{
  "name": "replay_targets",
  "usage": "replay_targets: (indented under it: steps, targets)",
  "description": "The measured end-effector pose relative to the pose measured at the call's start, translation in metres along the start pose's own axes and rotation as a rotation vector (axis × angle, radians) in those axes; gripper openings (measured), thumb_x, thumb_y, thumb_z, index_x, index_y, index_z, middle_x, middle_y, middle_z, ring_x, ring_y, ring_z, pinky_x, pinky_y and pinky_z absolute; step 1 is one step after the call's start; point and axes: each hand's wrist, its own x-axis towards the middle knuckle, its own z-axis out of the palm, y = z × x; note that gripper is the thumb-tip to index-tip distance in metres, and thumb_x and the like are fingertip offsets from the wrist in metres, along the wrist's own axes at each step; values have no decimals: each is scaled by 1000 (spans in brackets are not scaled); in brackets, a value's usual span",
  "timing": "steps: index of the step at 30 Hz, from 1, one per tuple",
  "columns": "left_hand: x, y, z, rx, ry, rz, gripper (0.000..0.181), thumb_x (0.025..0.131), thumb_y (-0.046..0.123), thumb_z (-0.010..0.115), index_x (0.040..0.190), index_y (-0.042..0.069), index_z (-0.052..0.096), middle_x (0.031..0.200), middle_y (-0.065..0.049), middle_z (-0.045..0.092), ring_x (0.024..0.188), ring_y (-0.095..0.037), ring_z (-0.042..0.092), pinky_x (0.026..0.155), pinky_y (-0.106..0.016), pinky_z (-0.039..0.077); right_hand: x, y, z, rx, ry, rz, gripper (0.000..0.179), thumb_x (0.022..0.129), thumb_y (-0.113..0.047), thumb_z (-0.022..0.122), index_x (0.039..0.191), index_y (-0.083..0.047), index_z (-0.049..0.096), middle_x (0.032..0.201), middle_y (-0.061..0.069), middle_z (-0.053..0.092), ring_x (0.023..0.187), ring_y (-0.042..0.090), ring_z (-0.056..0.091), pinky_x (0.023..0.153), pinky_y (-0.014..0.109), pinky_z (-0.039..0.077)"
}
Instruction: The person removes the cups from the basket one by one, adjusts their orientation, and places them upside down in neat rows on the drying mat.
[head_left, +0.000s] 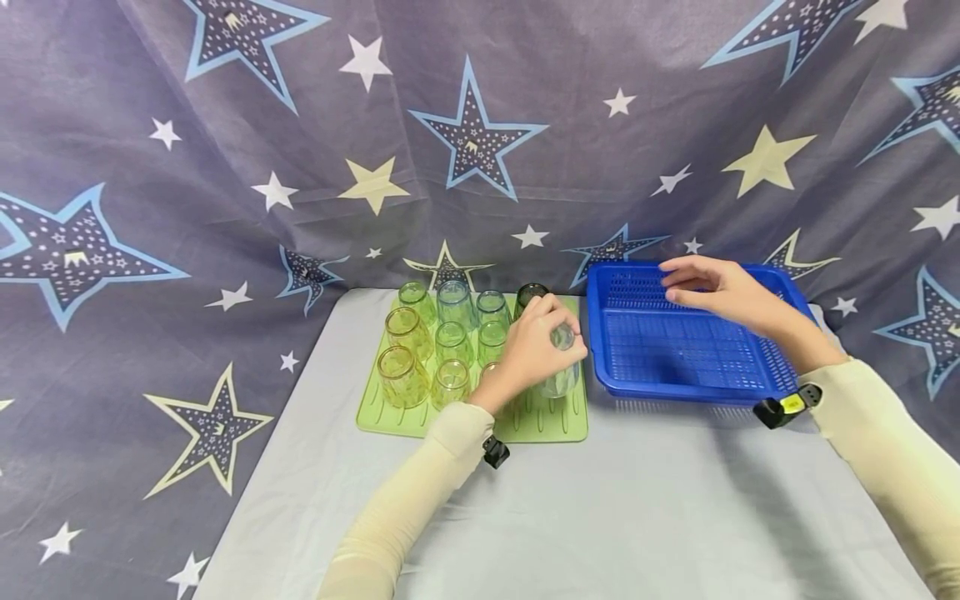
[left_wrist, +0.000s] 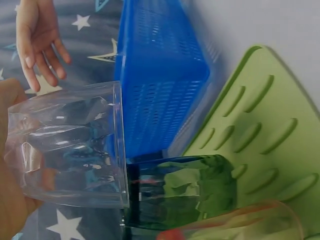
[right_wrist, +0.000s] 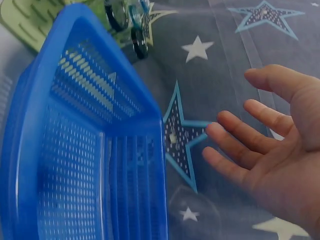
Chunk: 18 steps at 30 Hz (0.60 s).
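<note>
My left hand (head_left: 536, 346) grips a clear drinking glass (left_wrist: 70, 145) by its base end, rim downward, over the right side of a green drying mat (head_left: 558, 429). Close beside it on the mat stands a dark glass (head_left: 531, 293), upside down. Several green, blue and amber glasses (head_left: 405, 379) stand inverted in rows farther left. Over a blue plastic basket (head_left: 675, 392) hovers my right hand (head_left: 716, 292), fingers spread and loosely bent, holding nothing. The right wrist view shows that hand's palm (right_wrist: 285, 185) beside the basket's rim (right_wrist: 142, 95).
The mat and basket sit side by side on a table with a white cloth (head_left: 600, 517). Behind them hangs a grey curtain (head_left: 480, 225) with stars, close to the basket's back rim. The basket has perforated walls.
</note>
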Motion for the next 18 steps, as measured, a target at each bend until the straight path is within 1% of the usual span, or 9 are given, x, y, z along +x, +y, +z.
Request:
replay_targets:
  steps: [3, 5, 8, 10, 13, 18]
  targets:
    - [-3, -1, 3, 16, -9, 20, 12, 79, 32, 74, 87, 25, 68, 100, 9, 58, 94, -10, 48, 67, -23, 46, -4, 7, -10, 8, 28, -5, 42, 98, -10, 67, 138, -4, 58, 108, -21, 69, 102, -6, 64, 83, 10, 51]
    - [-5, -2, 5, 26, -21, 29, 11, 80, 31, 73, 87, 24, 68, 100, 8, 58, 94, -11, 48, 65, -22, 45, -7, 12, -17, 15, 49, -7, 41, 97, -7, 67, 137, -3, 58, 105, -23, 70, 100, -7, 65, 83, 9, 51]
    - [-8, -4, 9, 56, -43, 46, 10, 81, 30, 70, 87, 23, 67, 100, 8, 58, 94, -11, 48, 64, -21, 44, -12, 21, -30, 4, 75, 18, 38, 98, -7, 66, 135, -5, 60, 102, -25, 70, 98, -9, 64, 82, 7, 50]
    - [-10, -6, 12, 88, -55, 66, 9, 82, 28, 69, 88, 22, 66, 100, 8, 58, 94, -11, 47, 64, -20, 44, -16, 28, -38, -12, 89, 47, 36, 98, -8, 65, 134, -8, 60, 100, -27, 69, 96, -11, 63, 80, 6, 49]
    - [-13, -10, 19, 154, -61, 104, 8, 83, 27, 69, 87, 21, 66, 99, 8, 59, 92, -11, 47, 64, -19, 44, -22, 40, -51, -37, 107, 89, 31, 100, -12, 63, 131, -16, 61, 98, -30, 67, 94, -13, 62, 78, 5, 49]
    - [-17, -14, 28, 228, -60, 162, 7, 85, 27, 68, 87, 20, 66, 96, 7, 61, 89, -13, 48, 68, -21, 45, -34, 58, -68, -27, 151, 127, 27, 101, -11, 60, 119, -31, 62, 94, -32, 66, 89, -13, 63, 74, 6, 50]
